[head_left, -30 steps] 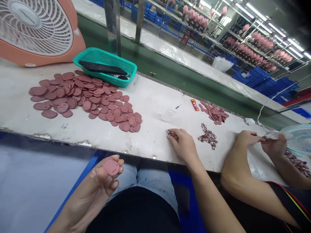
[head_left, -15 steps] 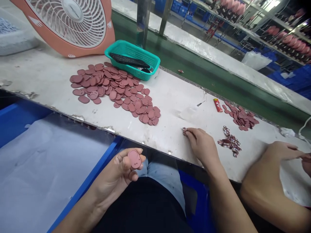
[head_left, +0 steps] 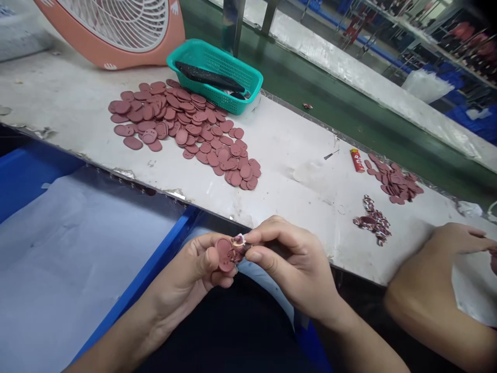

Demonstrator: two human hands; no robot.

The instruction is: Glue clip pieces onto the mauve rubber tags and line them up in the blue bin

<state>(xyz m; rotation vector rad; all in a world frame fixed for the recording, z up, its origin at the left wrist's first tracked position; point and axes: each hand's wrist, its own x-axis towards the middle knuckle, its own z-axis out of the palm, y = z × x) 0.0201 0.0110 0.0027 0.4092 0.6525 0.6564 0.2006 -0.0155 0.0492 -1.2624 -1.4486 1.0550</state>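
Left hand (head_left: 190, 264) grips a pink disc (head_left: 224, 255) — right hand (head_left: 291, 264) pinches a small patterned piece (head_left: 238, 244) against it.

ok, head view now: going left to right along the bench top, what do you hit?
Large pile of pink discs → small pointed tool → red tube → smaller pile of pink discs.
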